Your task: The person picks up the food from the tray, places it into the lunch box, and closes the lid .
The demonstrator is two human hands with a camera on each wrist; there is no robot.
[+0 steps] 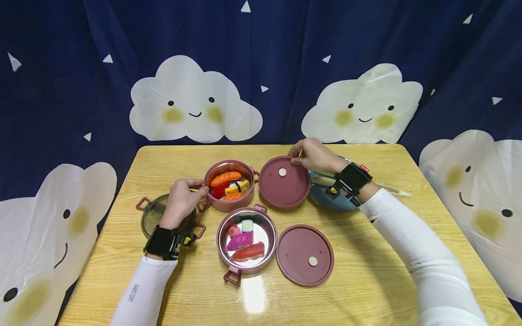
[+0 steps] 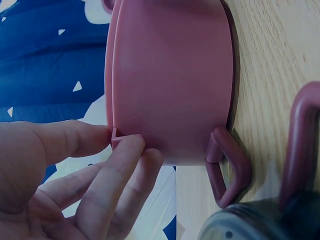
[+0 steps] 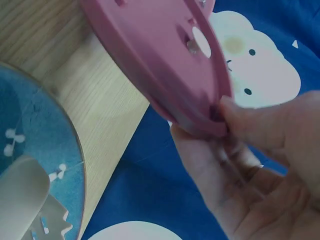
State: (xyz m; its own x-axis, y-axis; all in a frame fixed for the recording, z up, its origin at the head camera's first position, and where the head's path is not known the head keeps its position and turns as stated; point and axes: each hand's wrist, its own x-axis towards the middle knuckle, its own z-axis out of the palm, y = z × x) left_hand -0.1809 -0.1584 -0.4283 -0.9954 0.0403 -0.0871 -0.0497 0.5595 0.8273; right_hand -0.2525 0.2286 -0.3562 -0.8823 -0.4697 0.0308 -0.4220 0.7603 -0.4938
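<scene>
My left hand (image 1: 182, 199) pinches the rim edge of a pink pot (image 2: 170, 85) from its left side, thumb and fingers meeting at a small tab. Inside this pot lie toy sushi pieces (image 1: 225, 178) in orange, red and yellow. A round pink lid (image 1: 284, 185) is held by its far right edge in my right hand (image 1: 316, 156), thumb on one face and fingers on the other. That lid is tilted, right of the pot, as the right wrist view shows. Nearer me stands a second pink pot (image 1: 231, 217) holding several sushi pieces (image 1: 240, 241).
Another pink lid (image 1: 303, 249) lies flat right of the near pot. A glass-lidded pot (image 1: 152, 215) with pink handles stands under my left wrist. Beneath my right forearm is a blue plate (image 1: 332, 201) with pale utensils. A cloud-patterned blue curtain (image 1: 281, 45) hangs behind the table.
</scene>
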